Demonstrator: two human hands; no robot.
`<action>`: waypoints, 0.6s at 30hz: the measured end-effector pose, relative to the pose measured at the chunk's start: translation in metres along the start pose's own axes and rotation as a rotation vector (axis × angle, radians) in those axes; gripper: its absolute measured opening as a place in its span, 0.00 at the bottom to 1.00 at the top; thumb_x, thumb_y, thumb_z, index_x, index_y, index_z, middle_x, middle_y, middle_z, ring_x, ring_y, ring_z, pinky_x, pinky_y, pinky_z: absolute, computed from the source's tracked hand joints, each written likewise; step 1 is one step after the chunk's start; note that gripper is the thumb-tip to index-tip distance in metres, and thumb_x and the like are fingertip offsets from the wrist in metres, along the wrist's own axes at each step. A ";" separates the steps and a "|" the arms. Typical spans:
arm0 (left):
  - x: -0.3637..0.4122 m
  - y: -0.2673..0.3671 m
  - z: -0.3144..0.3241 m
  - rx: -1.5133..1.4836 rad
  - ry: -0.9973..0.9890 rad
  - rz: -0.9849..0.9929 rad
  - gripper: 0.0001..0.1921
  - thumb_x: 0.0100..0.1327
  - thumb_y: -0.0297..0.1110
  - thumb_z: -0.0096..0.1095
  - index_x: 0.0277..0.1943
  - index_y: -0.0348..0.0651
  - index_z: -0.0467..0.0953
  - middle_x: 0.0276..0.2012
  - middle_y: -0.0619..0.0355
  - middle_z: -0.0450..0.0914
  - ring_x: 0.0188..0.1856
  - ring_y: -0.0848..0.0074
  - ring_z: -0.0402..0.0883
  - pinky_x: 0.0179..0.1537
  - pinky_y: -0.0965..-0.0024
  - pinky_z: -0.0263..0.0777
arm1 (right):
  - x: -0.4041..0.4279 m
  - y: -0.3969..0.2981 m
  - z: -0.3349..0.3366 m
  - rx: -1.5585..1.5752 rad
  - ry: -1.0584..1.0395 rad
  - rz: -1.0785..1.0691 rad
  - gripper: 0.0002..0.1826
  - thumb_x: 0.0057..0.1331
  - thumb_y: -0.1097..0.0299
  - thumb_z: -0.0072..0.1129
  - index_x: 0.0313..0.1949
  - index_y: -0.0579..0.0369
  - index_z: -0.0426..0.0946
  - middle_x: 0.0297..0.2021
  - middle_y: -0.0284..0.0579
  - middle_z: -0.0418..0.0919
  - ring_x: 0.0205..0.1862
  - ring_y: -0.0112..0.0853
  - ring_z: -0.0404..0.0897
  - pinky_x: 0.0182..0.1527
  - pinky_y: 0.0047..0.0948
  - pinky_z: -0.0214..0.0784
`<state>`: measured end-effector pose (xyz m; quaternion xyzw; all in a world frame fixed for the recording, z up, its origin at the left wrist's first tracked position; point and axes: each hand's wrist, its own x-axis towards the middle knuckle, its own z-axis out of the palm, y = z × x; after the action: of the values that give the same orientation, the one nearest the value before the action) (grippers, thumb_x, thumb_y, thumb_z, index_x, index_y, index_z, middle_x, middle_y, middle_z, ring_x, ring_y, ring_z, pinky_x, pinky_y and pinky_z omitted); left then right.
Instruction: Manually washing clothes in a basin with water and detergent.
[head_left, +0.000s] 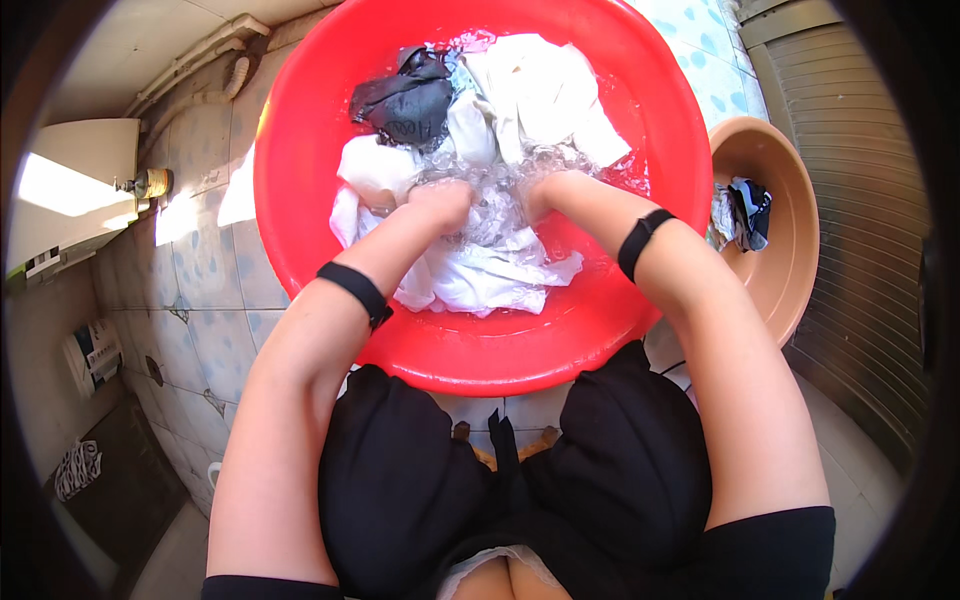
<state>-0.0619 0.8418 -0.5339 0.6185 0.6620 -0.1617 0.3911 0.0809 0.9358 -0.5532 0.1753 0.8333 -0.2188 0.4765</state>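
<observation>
A large red plastic basin (480, 360) holds water and several wet garments. My left hand (441, 204) is at the middle of the basin, its fingers hidden by churning water beside white cloth. My right hand (546, 191) dips into the water a little to the right, its fingers also hidden. White clothing (487, 277) lies in the water nearest me, and a larger white garment (536, 82) lies beyond my hands. A dark garment (412, 105) bearing writing floats at the upper left. Whether either hand grips cloth does not show.
A tan plastic basin (799, 217) with a few garments (742, 214) stands at the right, next to a ribbed metal panel (855, 150). Along the left are a tiled wall (214, 262), a white cabinet-like box (75, 187) and a patterned cloth (78, 471). My knees are close to the red basin.
</observation>
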 end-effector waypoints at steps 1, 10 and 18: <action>-0.002 -0.002 -0.006 -0.224 0.127 0.072 0.17 0.55 0.26 0.48 0.47 0.46 0.75 0.43 0.48 0.77 0.48 0.65 0.76 0.48 0.63 0.68 | -0.011 0.004 -0.004 0.097 0.085 -0.017 0.18 0.46 0.65 0.58 0.39 0.55 0.78 0.39 0.50 0.78 0.40 0.38 0.78 0.39 0.35 0.70; -0.132 0.056 -0.136 -1.775 0.315 0.944 0.25 0.54 0.21 0.45 0.58 0.32 0.59 0.52 0.48 0.70 0.55 0.65 0.69 0.57 0.62 0.61 | -0.065 -0.008 -0.006 0.744 1.047 -0.296 0.49 0.44 0.59 0.69 0.61 0.57 0.48 0.56 0.58 0.59 0.58 0.45 0.60 0.60 0.34 0.53; -0.098 0.004 -0.116 -2.312 0.548 0.294 0.22 0.63 0.38 0.39 0.57 0.33 0.60 0.54 0.43 0.66 0.58 0.59 0.63 0.61 0.54 0.53 | -0.096 -0.008 -0.065 1.529 1.637 -0.249 0.13 0.55 0.78 0.55 0.42 0.61 0.71 0.35 0.39 0.77 0.36 0.23 0.75 0.38 0.22 0.69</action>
<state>-0.1018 0.8554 -0.3882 -0.0155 0.3996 0.7127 0.5763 0.0766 0.9554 -0.4387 0.4275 0.5539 -0.5370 -0.4713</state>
